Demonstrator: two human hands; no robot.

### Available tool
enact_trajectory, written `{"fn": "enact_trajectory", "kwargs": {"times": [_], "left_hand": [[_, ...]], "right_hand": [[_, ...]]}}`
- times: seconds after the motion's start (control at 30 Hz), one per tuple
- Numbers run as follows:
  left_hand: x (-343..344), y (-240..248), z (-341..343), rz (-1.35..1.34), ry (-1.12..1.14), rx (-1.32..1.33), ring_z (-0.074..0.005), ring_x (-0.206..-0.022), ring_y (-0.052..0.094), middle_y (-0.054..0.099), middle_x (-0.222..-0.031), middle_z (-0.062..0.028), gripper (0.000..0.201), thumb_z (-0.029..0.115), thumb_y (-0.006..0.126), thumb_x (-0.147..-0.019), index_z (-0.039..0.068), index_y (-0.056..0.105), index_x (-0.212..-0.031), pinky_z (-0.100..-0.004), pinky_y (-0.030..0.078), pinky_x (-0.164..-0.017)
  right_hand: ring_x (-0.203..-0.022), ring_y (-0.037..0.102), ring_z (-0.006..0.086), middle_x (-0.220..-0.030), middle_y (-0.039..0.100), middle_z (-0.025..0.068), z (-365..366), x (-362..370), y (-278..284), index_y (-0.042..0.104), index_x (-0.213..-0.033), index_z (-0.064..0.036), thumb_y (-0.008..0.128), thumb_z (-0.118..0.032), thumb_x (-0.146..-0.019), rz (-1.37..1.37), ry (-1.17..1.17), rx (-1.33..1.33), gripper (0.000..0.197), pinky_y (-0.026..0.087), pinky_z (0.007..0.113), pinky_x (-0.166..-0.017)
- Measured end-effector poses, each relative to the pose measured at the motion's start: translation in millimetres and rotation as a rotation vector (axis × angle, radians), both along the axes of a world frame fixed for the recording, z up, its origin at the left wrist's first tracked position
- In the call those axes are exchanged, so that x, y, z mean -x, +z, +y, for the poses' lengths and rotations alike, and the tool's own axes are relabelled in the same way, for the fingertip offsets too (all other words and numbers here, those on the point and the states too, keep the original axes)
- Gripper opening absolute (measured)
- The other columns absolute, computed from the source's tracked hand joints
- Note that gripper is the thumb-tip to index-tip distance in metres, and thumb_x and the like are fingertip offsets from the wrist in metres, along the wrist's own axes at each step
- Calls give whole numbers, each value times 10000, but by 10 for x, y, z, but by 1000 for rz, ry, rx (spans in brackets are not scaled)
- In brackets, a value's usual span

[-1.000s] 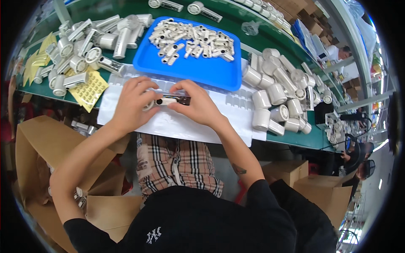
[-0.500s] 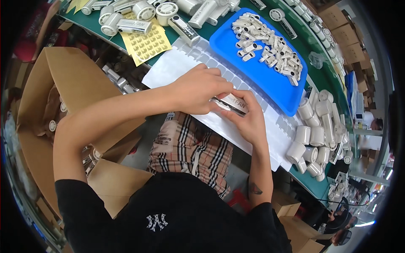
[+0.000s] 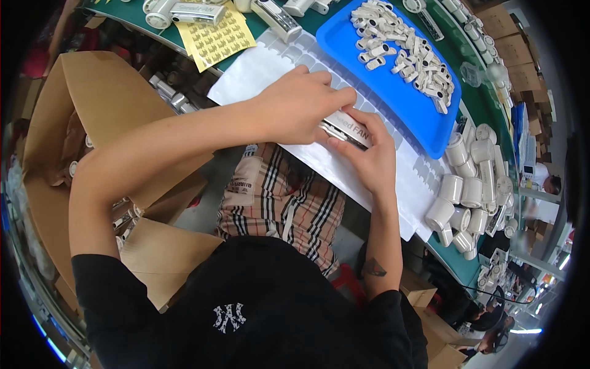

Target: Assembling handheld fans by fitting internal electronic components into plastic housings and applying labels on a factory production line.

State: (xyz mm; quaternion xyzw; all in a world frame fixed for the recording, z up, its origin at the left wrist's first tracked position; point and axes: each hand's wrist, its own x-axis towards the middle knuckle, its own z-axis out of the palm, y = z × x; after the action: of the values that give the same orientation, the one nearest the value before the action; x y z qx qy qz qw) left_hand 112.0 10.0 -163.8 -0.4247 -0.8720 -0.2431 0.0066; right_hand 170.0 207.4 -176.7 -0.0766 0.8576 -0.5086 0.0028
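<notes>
Near the centre of the frame, both hands close on 1 small white device (image 3: 348, 128) with a dark metal edge, held just above the white sheet (image 3: 258, 74) on the green table (image 3: 473, 270). The left hand (image 3: 301, 106) covers it from above, fingers curled over its top; the right hand (image 3: 367, 158) grips it from below, thumb along its side. At upper right lies a blue tray (image 3: 393, 92) of small white parts, with white cylinders (image 3: 467, 190) at right and a yellow sticker sheet (image 3: 215, 38) at upper left.

place: assembly workshop | signs: green bench (image 3: 473, 270); blue parts tray (image 3: 375, 80); white cylindrical housings (image 3: 470, 190); cardboard boxes (image 3: 92, 104)
</notes>
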Motion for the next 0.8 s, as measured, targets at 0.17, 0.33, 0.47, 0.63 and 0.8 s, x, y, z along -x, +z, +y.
{"fn": "enact_trajectory", "kwargs": {"times": [0.17,0.33,0.47,0.63,0.8], "left_hand": [[-6,3,64,53,39,-116,-255,-971,596,638,-826,-61,444,206,786,-715,113,559,-1085,-414,415,-792],[-53,44,-32,50,45,-42,-286,-1073,536,621,-1013,-131,568,266,805,-728,141,604,-1244,-385,419,-889],[30,126,-82,67,11,-107,-287,-1042,553,624,-1027,-137,600,284,799,-745,136,582,-1285,-391,430,-888],[131,387,-114,35,48,-536,-319,-899,633,634,-976,-157,575,231,719,-838,104,513,-1359,-376,501,-799],[151,586,-121,114,113,-665,-378,-787,643,637,-913,-232,536,196,667,-738,-37,490,-1187,-415,517,-704]], "right_hand": [[-1064,595,174,-1199,624,103,37,36,78,637,-1180,6,808,-112,-738,-171,-52,69,489,447,299,-949],[-1006,603,185,-1126,636,84,331,-117,13,657,-1183,-60,745,-161,-824,103,-84,113,384,471,329,-877],[-831,626,200,-956,673,85,717,-336,91,667,-1174,-72,647,-138,-904,105,-399,-232,279,496,355,-739],[-739,641,295,-930,679,160,747,-248,19,676,-1148,-66,611,-138,-914,103,-299,-620,253,501,390,-662],[-712,654,348,-899,684,198,697,-211,1,675,-1121,-72,605,-140,-909,176,-326,-647,233,509,409,-659]]}}
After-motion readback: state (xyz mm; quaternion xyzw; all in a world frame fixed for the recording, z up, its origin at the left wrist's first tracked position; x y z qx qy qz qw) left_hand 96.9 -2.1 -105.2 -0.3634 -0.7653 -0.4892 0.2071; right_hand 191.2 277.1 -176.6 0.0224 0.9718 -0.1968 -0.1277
